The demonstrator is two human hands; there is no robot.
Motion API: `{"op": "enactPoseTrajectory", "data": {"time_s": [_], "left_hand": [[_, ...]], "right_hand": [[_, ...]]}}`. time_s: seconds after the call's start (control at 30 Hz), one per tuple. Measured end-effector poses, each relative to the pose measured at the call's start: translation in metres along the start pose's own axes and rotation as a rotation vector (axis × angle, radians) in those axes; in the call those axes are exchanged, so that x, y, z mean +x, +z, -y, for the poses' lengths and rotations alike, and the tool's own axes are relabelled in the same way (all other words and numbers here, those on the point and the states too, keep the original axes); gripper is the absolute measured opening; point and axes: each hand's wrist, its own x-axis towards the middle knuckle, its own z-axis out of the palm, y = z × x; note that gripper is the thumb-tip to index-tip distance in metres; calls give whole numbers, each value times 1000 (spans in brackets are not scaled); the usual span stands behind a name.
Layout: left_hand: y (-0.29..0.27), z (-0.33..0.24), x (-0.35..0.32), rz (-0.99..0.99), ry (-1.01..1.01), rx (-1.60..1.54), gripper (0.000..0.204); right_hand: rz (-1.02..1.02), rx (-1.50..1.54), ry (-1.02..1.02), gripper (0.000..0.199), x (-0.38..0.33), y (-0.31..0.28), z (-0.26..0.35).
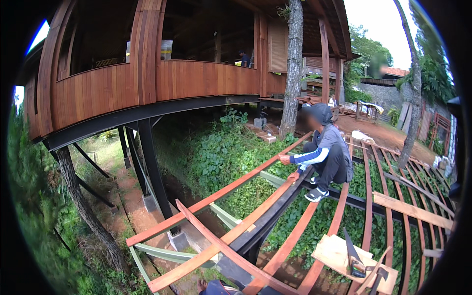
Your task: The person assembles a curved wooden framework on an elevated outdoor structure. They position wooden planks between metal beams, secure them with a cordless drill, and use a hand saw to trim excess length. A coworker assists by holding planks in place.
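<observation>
Neither of my hands can be made out. At the lower edge, dark blue cloth (219, 288) shows beside a small patch of skin that I cannot tell as hand or foot. Just ahead of it, a loose reddish wooden batten (216, 240) lies across a lighter batten (196, 263). A co-worker (339, 152) in a dark cap squats on the frame, one hand on the lighter batten's far end and the other near the outer red batten (221, 189). To the right, a handsaw (352, 253) and a hatchet-like tool (378, 279) rest on a pale board (327, 250).
Wooden joists (339, 211) run over a black steel beam (263, 223), with open gaps above plants and soil. Green metal brackets (223, 216) join the outer edge. A loose plank (413, 210) crosses the right-hand joists. A raised timber building (206, 78) and a tree trunk (293, 69) stand beyond.
</observation>
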Motion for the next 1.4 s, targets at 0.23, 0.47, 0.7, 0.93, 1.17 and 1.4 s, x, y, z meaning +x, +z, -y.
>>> {"op": "enactPoseTrajectory", "data": {"time_s": [0.23,0.47,0.7,0.93,1.17,1.4], "left_hand": [[-61,-16,-14,248,209,-209,41],[-59,12,10,-109,475,-123,52],[-36,34,14,-295,370,-94,56],[-31,38,9,-300,41,-152,62],[-6,-1,39,-275,-18,-293,84],[-9,-23,60,-673,-88,-469,140]], "right_hand": [[220,457,-259,40,0,15,22],[497,1345,42,36,-7,17,21],[208,1807,-33,42,-5,20,22],[-257,1781,-92,43,-11,24,-9],[-444,1098,26,34,-24,30,7],[-1401,1201,136,23,-128,-16,-87]]}}
